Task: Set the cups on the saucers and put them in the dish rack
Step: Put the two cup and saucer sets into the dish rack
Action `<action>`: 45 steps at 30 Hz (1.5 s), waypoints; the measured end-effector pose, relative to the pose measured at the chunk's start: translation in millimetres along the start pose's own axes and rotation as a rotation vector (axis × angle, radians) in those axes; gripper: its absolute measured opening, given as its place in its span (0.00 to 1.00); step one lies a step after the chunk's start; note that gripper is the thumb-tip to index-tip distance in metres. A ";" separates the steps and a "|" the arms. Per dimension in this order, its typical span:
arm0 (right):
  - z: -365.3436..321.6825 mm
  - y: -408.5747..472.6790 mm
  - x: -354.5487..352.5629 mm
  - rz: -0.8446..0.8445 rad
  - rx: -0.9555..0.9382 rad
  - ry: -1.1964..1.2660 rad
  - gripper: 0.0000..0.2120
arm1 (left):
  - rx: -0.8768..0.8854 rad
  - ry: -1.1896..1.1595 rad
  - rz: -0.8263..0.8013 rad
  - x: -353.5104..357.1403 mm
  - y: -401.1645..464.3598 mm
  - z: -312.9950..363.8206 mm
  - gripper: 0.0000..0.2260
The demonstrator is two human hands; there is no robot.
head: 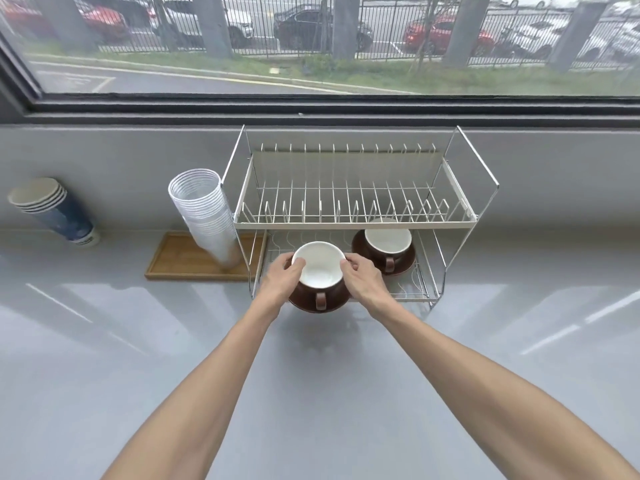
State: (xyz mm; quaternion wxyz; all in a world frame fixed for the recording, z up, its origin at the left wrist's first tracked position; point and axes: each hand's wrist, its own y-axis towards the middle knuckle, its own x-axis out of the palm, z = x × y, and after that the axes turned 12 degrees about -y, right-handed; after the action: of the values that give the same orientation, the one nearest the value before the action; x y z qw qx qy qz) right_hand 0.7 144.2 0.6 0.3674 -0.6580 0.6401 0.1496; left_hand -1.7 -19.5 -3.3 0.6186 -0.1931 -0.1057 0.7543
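A brown cup with a white inside (318, 268) sits on a brown saucer (304, 305), handle toward me. My left hand (282, 278) and my right hand (363, 280) hold this set from both sides at the front edge of the lower shelf of the wire dish rack (353, 223). A second brown cup (388, 242) stands on its saucer (405, 263) on the right of the lower shelf. The upper shelf holds nothing.
A tall stack of clear plastic cups (207, 216) leans on a wooden tray (180, 261) just left of the rack. A stack of blue paper cups (55, 209) stands at the far left. The grey counter runs up to a window sill behind.
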 end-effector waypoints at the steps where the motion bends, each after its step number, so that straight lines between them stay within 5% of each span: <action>1: -3.4 6.2 1.6 -0.006 -0.001 -0.002 0.19 | 0.001 0.004 0.014 -0.8 6.8 2.6 0.17; 11: -15.0 71.2 24.4 -0.065 -0.001 -0.026 0.13 | -0.049 0.020 0.059 -8.6 59.3 7.4 0.28; 21: -22.2 96.2 35.4 -0.105 -0.007 0.026 0.22 | -0.124 -0.011 0.133 -9.7 84.0 4.3 0.35; 34: -23.7 94.4 33.8 -0.145 -0.014 -0.002 0.27 | -0.102 0.055 0.100 -3.8 80.8 6.0 0.31; 39: -18.8 81.3 23.9 -0.147 -0.047 -0.073 0.16 | -0.025 0.225 0.079 -3.6 66.0 9.0 0.23; 45: -13.5 51.0 -5.5 -0.123 -0.103 -0.129 0.22 | 0.027 0.409 0.018 -9.8 38.7 21.7 0.24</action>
State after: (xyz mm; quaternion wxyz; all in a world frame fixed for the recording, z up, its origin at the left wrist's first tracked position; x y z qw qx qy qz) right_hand -52.2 143.7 -1.4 0.3817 -0.7033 0.5649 0.2014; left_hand -43.9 -35.5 2.5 0.6230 -0.3349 0.0339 0.7061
